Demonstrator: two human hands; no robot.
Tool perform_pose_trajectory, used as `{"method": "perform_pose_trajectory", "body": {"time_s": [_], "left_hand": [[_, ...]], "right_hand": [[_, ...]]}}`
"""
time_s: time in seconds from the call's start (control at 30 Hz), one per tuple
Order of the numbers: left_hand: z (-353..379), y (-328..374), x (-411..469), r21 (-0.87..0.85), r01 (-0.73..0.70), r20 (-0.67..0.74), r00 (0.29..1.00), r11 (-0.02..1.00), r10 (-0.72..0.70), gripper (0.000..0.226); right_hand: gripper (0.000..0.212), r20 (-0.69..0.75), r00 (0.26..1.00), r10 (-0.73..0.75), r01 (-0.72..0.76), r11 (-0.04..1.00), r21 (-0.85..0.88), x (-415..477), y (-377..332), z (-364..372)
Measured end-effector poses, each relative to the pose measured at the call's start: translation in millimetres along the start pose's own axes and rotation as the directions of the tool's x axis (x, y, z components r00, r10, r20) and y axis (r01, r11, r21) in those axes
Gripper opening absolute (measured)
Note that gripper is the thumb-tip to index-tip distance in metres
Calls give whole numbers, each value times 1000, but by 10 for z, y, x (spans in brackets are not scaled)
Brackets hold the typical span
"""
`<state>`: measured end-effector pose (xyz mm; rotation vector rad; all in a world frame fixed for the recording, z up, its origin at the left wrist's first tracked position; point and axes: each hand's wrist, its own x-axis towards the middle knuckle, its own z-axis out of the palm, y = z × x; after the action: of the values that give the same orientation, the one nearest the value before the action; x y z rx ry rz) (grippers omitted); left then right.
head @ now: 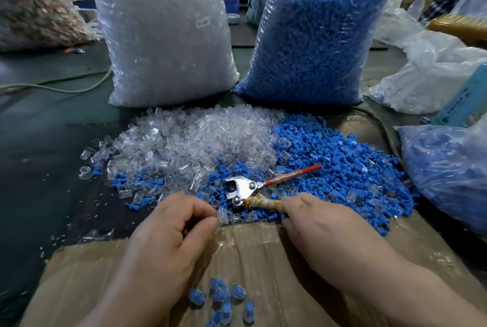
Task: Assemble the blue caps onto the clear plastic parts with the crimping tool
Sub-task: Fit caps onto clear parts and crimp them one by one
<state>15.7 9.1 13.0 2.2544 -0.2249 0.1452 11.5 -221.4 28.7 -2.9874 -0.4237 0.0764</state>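
My left hand (171, 229) pinches one clear plastic part (223, 215) between thumb and fingers, just left of the tool's head. My right hand (316, 224) grips the taped lower handle of the metal crimping tool (245, 189); its red upper handle (292, 175) sticks out to the right, so the handles are spread. Behind the hands lies a pile of clear parts (189, 139) on the left and a pile of blue caps (337, 158) on the right. Several finished clear parts with blue caps (224, 300) lie on the cardboard (79, 274) near me.
A tall bag of clear parts (163, 37) and a tall bag of blue caps (316, 42) stand behind the piles. More plastic bags (448, 168) crowd the right side. A cable (52, 88) runs over the dark table (39, 155) at left.
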Motion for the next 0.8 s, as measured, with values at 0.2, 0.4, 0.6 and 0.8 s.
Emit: {"method": "perform_pose_trajectory", "body": {"time_s": [0.2, 0.4, 0.6, 0.8], "left_hand": [[30, -26, 1, -242, 167, 24, 986, 956, -166, 19], [48, -41, 41, -535, 251, 85, 966, 806, -245, 25], [90, -67, 58, -565, 245, 110, 969, 788, -222, 30], [104, 39, 44, -614, 241, 114, 969, 751, -217, 15]], "right_hand": [[16, -128, 992, 15, 26, 949, 314, 109, -228, -212], [13, -306, 952, -17, 194, 807, 557, 210, -436, -26], [17, -386, 915, -119, 326, 782, 531, 198, -398, 135], [16, -421, 900, -112, 331, 804, 494, 181, -425, 153]]}}
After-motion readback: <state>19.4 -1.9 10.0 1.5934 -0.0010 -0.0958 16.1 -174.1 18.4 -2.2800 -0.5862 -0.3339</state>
